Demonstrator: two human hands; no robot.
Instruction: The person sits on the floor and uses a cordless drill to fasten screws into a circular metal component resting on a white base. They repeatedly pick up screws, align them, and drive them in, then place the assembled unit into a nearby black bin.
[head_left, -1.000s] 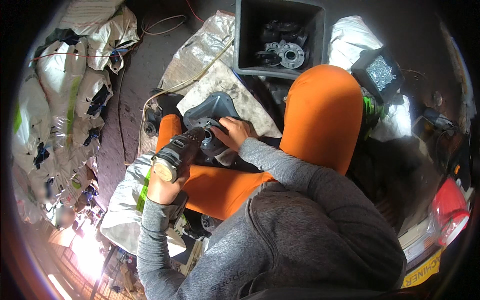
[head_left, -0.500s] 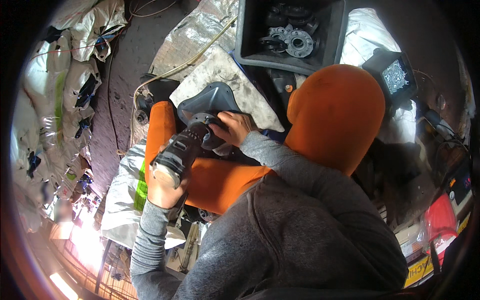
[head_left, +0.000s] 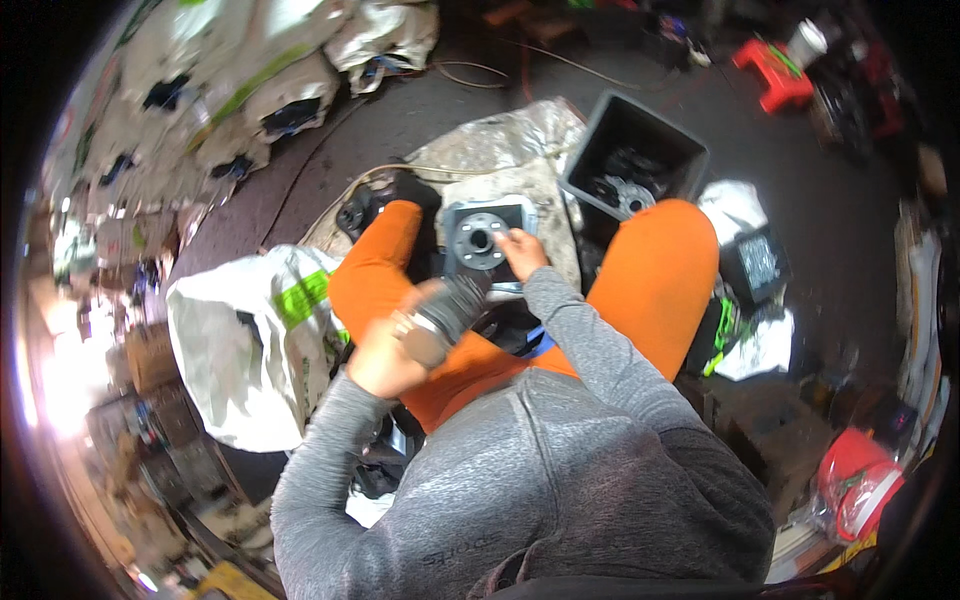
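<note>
My left hand [head_left: 388, 358], smeared by motion, grips a dark cordless power driver [head_left: 452, 310]. The driver's front end points toward a grey square-based part with a round flange [head_left: 480, 243] between my legs. This flange has a central hole and smaller holes around it. My right hand [head_left: 524, 254] holds the flange's right edge with its fingers. Under the part lies a dirty pale sheet [head_left: 560, 195]. Whether the driver's tip touches the part cannot be made out.
Beyond my right knee stands a grey bin [head_left: 690, 150] holding round flanged pieces. A small black box of metal fasteners [head_left: 757, 264] sits to the right. White sacks [head_left: 225, 350] lie at the left, and a pale hose [head_left: 350, 190] crosses the floor.
The view has shifted and turned. The driver has drawn back from the flange toward my body, leaving its central hole visible. My right hand still holds the part, whose flange now faces up.
</note>
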